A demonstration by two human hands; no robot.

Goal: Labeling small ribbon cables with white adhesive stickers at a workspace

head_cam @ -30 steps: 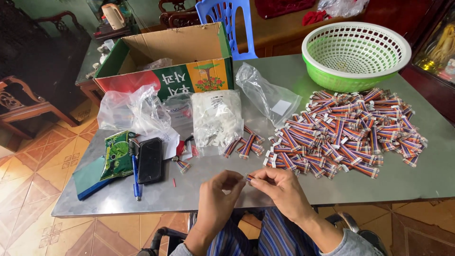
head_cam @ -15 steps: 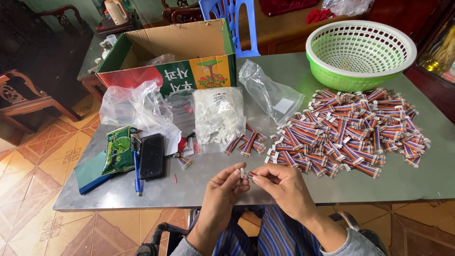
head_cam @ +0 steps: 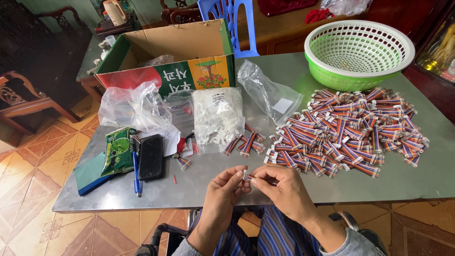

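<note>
Over the near edge of the grey metal table (head_cam: 303, 76), my left hand (head_cam: 226, 191) and my right hand (head_cam: 283, 186) meet on one short striped wire piece with a white plug (head_cam: 247, 176), pinched between the fingertips of both. A big heap of the same striped wire pieces (head_cam: 348, 130) lies to the right. A few more striped pieces (head_cam: 246, 143) rest just beyond my hands. A clear bag of small white plugs (head_cam: 218, 118) sits in the middle.
A green-and-white basket (head_cam: 359, 53) stands at the back right, an open cardboard box (head_cam: 170, 59) at the back left. Empty clear bags (head_cam: 135, 105), a black phone (head_cam: 150, 156), a blue pen (head_cam: 136, 173), a green packet (head_cam: 119, 150) and a teal pad (head_cam: 90, 173) lie on the left.
My hands have closed together on the wire piece and stayed near the table's front edge. Nothing else on the table has moved.
</note>
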